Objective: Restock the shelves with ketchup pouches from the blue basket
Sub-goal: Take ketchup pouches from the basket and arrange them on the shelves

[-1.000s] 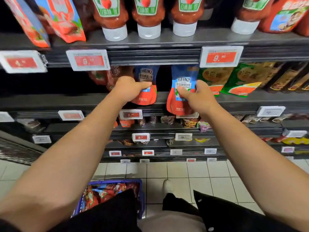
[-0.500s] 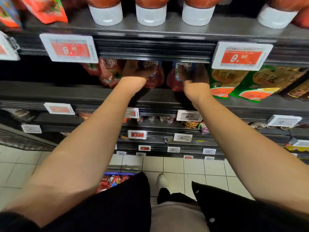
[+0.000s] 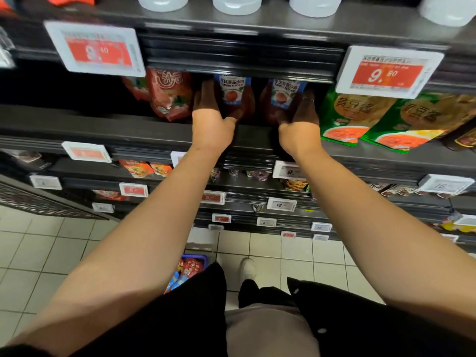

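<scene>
Green soybean-paste pouches are leaning beside red-and-white price tags; white bottle caps are lining up above.

Both hands inside shelf slot, low upper shelf edge close above.
Left hand flanked by red pouch on its left, left ketchup pouch on its right.
Right hand squeezed between right ketchup pouch and green pouch.
Narrow dark gap between ketchup pouches.
</scene>
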Demonstrator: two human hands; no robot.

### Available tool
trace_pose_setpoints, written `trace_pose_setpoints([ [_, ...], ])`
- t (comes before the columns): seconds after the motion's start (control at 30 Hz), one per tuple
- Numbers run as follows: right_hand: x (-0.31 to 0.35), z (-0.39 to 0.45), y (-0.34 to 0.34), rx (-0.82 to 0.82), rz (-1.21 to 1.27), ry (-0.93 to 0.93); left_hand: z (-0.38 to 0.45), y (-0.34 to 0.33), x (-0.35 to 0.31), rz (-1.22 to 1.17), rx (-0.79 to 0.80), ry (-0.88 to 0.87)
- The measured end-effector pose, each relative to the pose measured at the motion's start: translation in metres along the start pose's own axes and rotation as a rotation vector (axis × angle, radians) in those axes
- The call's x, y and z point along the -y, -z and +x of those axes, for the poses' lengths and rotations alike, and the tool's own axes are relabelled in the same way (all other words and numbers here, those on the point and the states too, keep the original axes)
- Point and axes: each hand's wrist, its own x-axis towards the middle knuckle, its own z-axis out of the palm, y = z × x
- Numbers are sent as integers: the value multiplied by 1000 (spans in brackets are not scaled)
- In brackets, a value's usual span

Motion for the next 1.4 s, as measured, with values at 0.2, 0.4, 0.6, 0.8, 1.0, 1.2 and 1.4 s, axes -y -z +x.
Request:
trace_pose_setpoints([
  [0.2,8,27,-4,73,-80,18,23,-13,-10,195,-1,-8],
  [0.4,12,44,-9,87,-92,32,32,-22,-11,189,-10,4],
  [0.6,9,39,-16,-16,-117,-32,19,-29,-12,228,-100,23],
  [0.8,10,47,-18,-33,-170,-33,38,-35,-11,330,-77,32],
  [1.0,8,61,-15,78,-184,-8,54,-42,-6,431,-54,43],
  [1.2,4,57,-17,48,-199,-20,49,-38,-4,331,-85,33],
  [1.4,5,49,-28,-30,-372,-20,38,-30,-8,399,-55,18],
])
